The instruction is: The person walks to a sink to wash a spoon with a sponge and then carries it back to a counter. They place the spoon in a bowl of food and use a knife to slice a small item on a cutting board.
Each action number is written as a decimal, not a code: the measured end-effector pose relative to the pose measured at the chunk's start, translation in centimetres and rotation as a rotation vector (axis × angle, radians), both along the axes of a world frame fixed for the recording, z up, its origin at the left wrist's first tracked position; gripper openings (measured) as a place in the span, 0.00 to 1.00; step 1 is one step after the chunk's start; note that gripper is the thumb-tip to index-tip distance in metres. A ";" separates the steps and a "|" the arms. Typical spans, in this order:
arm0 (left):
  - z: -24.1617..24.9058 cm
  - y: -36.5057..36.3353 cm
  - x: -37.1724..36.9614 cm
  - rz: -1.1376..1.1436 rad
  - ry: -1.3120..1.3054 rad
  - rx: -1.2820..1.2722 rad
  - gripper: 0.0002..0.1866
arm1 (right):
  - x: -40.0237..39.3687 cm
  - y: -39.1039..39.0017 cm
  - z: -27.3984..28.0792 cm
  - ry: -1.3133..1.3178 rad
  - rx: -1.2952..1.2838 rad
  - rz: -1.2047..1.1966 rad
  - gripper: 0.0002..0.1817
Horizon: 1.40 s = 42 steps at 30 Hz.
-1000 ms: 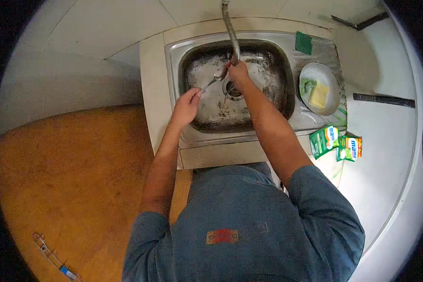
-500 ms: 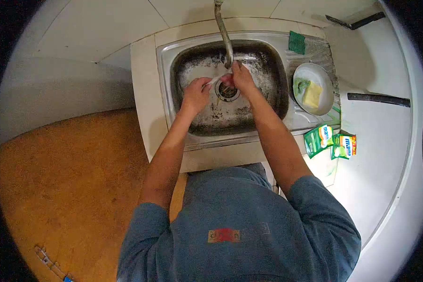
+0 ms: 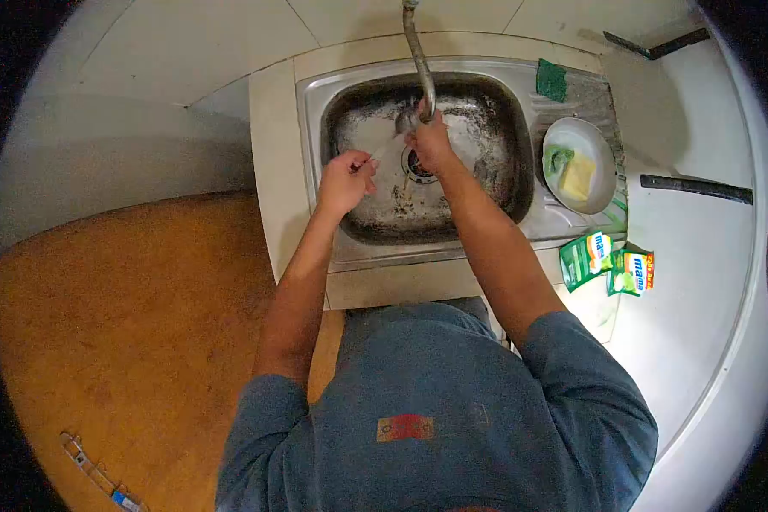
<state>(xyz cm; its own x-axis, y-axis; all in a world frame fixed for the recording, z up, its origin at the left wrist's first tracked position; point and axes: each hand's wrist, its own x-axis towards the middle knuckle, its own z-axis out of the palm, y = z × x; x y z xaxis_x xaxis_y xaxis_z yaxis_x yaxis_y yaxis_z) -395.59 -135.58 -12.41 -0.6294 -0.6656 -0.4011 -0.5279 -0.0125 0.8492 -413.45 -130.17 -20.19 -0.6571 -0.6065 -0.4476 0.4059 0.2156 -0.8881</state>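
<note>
Over the left half of the stained metal sink (image 3: 401,224), my left hand (image 3: 347,182) is closed, its fingertips pinching the end of a thin, pale thing (image 3: 387,154). That thing is blurred and reaches toward the right; its kind cannot be made out. Directly under the tap (image 3: 422,68), my right hand (image 3: 431,145) is closed with curled fingers near the spout's mouth. What it grips is hidden by the fingers and the spout. Between and below the hands lies the dark drain (image 3: 420,175).
On the drainboard to the right, a white pan (image 3: 604,141) holds a yellow sponge (image 3: 578,176) and a green scrubber (image 3: 557,160). Behind it lies a dark green scouring pad (image 3: 551,80). Two green packets (image 3: 582,263) rest on the front right corner.
My hands have drawn apart: the left went a little left, and the right came up closer to the spout. The view has shifted slightly.
</note>
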 end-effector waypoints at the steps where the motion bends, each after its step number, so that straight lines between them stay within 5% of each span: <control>1: 0.4 0.1 0.3 0.050 0.041 0.050 0.10 | 0.1 -0.4 1.0 -0.025 0.000 -0.093 0.11; 6: 1.1 0.1 2.1 0.184 0.179 0.103 0.09 | -0.5 -0.7 2.5 -0.100 -0.114 -0.080 0.17; 15: 0.5 0.3 1.4 0.149 0.146 0.067 0.11 | -0.2 0.9 3.7 -0.456 -0.177 -0.107 0.08; 20: 0.6 0.5 -1.3 0.043 0.120 0.090 0.11 | -1.2 3.0 2.5 0.191 -0.003 0.151 0.12; 24: 0.2 0.7 -2.5 0.022 0.113 0.161 0.09 | -3.2 4.3 1.3 0.379 0.031 0.121 0.18; 29: 0.4 0.0 -6.6 -0.276 -0.044 0.123 0.13 | -5.7 6.5 5.5 0.639 0.258 0.134 0.19; 35: 0.2 -0.8 -11.0 -0.497 -0.113 -0.170 0.20 | -7.8 8.0 5.7 0.569 0.252 0.070 0.19; 42: -1.1 -1.3 -6.1 -0.378 0.006 -0.280 0.19 | -4.3 5.0 6.1 0.614 0.290 0.256 0.20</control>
<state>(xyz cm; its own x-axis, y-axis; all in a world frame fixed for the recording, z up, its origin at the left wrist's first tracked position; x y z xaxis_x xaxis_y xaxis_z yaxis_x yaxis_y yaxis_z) -401.71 -136.92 -13.54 -0.8503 -0.4711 -0.2346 -0.4466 0.4102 0.7952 -417.71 -125.13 -14.07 -0.6949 -0.6878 -0.2098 -0.2419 0.4984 -0.8325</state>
